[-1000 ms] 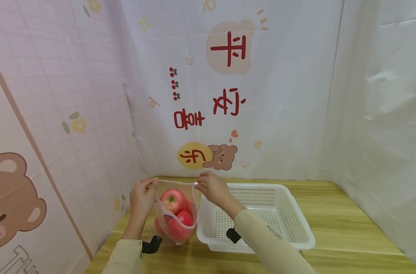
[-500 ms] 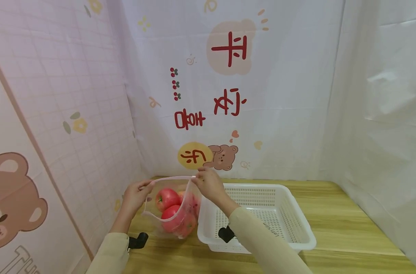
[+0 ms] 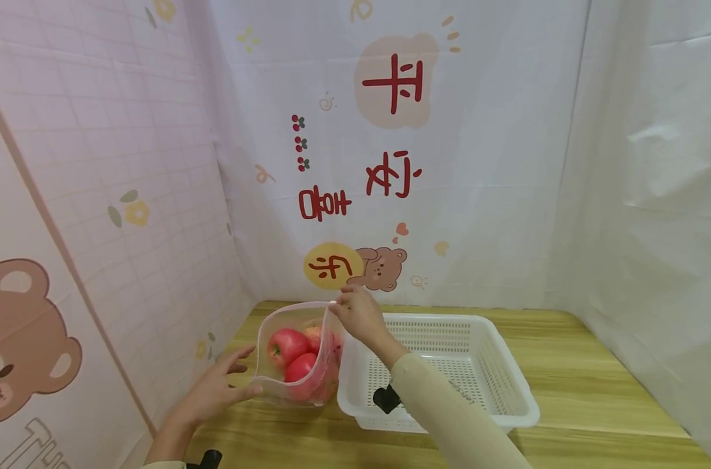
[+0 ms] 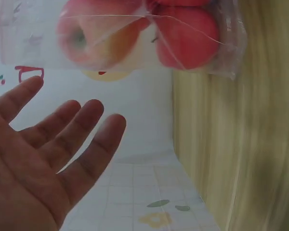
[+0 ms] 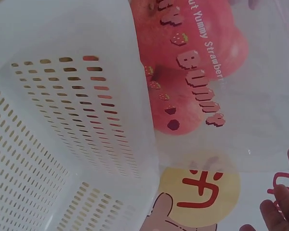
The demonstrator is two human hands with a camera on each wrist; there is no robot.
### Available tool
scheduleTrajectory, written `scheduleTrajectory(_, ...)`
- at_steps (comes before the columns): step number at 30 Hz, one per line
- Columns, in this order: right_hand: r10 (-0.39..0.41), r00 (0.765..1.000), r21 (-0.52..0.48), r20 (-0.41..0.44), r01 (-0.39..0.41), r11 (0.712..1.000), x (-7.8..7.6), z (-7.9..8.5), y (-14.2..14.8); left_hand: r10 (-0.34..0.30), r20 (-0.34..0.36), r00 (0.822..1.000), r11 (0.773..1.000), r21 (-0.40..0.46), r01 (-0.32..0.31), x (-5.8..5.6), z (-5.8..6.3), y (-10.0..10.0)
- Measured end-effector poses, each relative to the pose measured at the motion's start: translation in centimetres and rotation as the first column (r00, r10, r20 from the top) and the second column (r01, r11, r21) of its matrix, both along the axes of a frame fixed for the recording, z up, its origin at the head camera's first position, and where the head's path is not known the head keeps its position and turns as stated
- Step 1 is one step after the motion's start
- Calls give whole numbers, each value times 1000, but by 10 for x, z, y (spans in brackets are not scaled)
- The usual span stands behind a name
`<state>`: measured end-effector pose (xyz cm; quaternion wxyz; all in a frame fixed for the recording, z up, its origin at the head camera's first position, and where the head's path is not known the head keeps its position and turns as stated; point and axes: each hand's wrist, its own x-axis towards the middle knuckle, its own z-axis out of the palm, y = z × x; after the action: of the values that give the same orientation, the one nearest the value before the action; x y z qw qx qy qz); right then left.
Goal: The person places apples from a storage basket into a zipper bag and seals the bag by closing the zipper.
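A translucent bag [image 3: 330, 365] with a pale pink rim stands with its mouth wide open at the left of the table. Inside are several red apples [image 3: 288, 346]. My right hand [image 3: 359, 317] pinches the bag's upper right corner. Just left of the bag, my left hand [image 3: 215, 392] has its fingers spread and holds nothing. The left wrist view shows this left hand [image 4: 43, 159] apart from the bag [image 4: 130, 60], palm in sight. Printed letters and small strawberries mark the bag's side [image 5: 260, 106] in the right wrist view. My right fingertips are hard to make out there.
A white perforated plastic basket [image 3: 522, 397] stands right beside the bag on the wood-grain table [image 3: 596, 391]. Through its holes, the right wrist view shows no contents in the basket [image 5: 144, 144]. Printed white curtains [image 3: 484, 163] hang behind and at both sides.
The left hand has let go of the bag's rim and moved left and down. The bag's mouth has widened and tilted, while the right hand keeps its pinch, slightly higher than before.
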<state>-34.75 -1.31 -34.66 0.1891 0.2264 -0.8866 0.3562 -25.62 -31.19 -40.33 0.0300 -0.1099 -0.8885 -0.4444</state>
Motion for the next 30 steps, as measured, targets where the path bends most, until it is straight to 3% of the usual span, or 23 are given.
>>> scheduleTrajectory(3,-6,1000,-11,2,6,1000,-1,-1,3,-10,-40,999,1000,-22,9,0,-4,5)
scheduleTrajectory(8,0,999,-57,47,3,998,-2,-4,6,55,-129,990,998,-8,-56,-3,-4,15)
scheduleTrajectory(14,20,998,-87,52,-15,996,-4,-5,10,204,-253,946,979,32,-202,-9,-6,13)
scheduleTrajectory(18,32,996,-127,87,-20,992,-6,-3,16,259,-222,940,964,119,-237,-23,2,8)
scheduleTrajectory(22,31,995,-166,98,-14,986,-8,1,26,265,-155,952,943,250,-221,-50,19,2)
scheduleTrajectory(25,34,995,-179,94,-16,984,-9,4,31,249,-93,964,900,391,-194,-71,35,-3)
scheduleTrajectory(28,45,994,-201,103,-23,979,-8,7,34,211,-51,976,829,539,-151,-89,50,-6)
scheduleTrajectory(30,48,992,-234,113,-21,972,-6,10,32,198,-31,980,763,632,-134,-98,59,-5)
